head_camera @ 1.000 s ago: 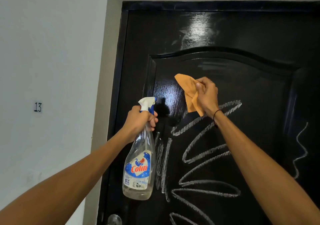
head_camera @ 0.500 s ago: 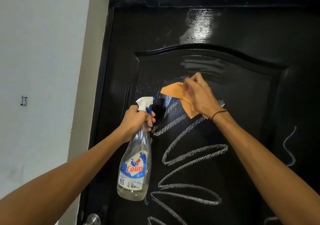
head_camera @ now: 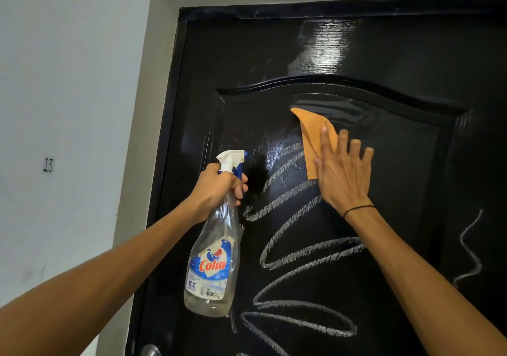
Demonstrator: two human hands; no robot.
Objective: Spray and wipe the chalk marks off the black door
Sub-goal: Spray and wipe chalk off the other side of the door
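A glossy black door [head_camera: 384, 54] fills the right of the view. White chalk zigzags [head_camera: 307, 257] loop across its raised panel, and a thin chalk squiggle [head_camera: 470, 248] runs at the right. My right hand [head_camera: 344, 174] lies flat with straight, spread fingers, pressing an orange cloth [head_camera: 314, 136] against the panel just above the top chalk loops. My left hand [head_camera: 219, 188] grips the neck of a clear spray bottle [head_camera: 212, 262] with a white and blue trigger, held upright in front of the door's left side.
A pale wall [head_camera: 68, 109] with a small "13" [head_camera: 48, 165] stands left of the grey door frame [head_camera: 142, 136]. A round metal door knob [head_camera: 149, 351] shows at the bottom edge. Wet streaks shine on the upper panel.
My right hand has opened from a bunched grip to a flat palm on the cloth and slid right and slightly down. The top chalk loop looks fainter. The bottle hand stays about where it was.
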